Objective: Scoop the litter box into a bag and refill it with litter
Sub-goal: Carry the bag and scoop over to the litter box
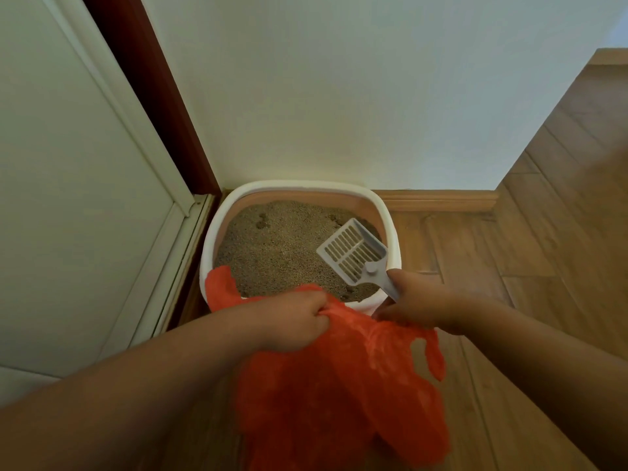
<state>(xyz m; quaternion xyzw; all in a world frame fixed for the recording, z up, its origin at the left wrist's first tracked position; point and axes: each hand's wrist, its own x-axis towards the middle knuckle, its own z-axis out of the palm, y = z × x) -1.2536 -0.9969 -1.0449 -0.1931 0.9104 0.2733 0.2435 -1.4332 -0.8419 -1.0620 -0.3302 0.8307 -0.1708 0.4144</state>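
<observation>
There is just one camera, and it sits up on the person's head. It looks forward and down, into the corner where the white wall (339, 79) meets the door (68, 164). Both arms reach out from the bottom edge, so the left hand (292, 317) and right hand (421, 300) show up close and big. The litter box (390, 219) is just past them, near the middle. The wide lens bends straight lines (see the floor boards (560, 215) on the right).

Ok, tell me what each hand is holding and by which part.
Left hand grips the orange plastic bag by its bunched upper edge. Right hand holds the white litter scoop by its handle and touches the bag's edge.
</observation>
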